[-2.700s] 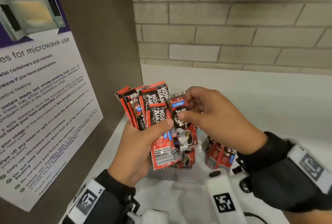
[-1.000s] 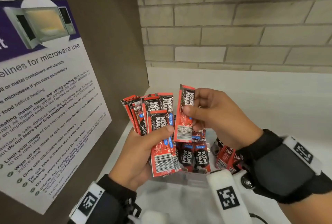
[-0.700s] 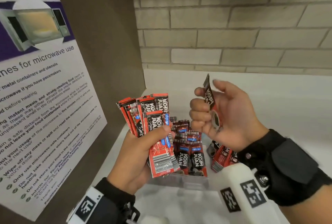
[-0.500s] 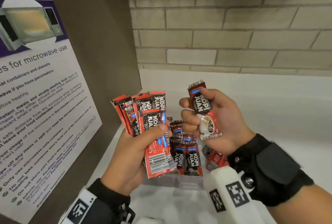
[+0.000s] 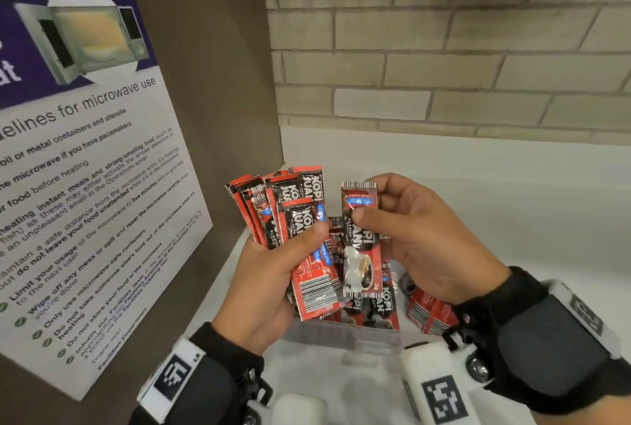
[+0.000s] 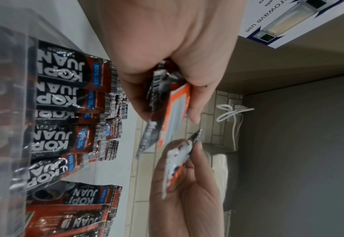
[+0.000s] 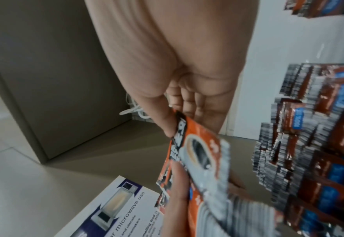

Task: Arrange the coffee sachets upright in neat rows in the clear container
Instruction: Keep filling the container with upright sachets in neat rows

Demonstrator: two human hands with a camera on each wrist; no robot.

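Observation:
My left hand grips a fanned bundle of red and black coffee sachets, thumb pressed across the front one. Just to its right, my right hand pinches a single sachet near its top; it hangs upright with the cup picture facing me. Below both hands stands the clear container, with several sachets upright inside. The left wrist view shows those rows behind the clear wall. In the right wrist view the single sachet is blurred.
Several loose sachets lie on the white counter right of the container. A brown panel with a microwave notice closes off the left side. A brick wall stands behind.
My right hand drew one sachet out of the bundle, turned it over in its fingers, and has brought it back left beside the bundle. The left hand has kept its grip.

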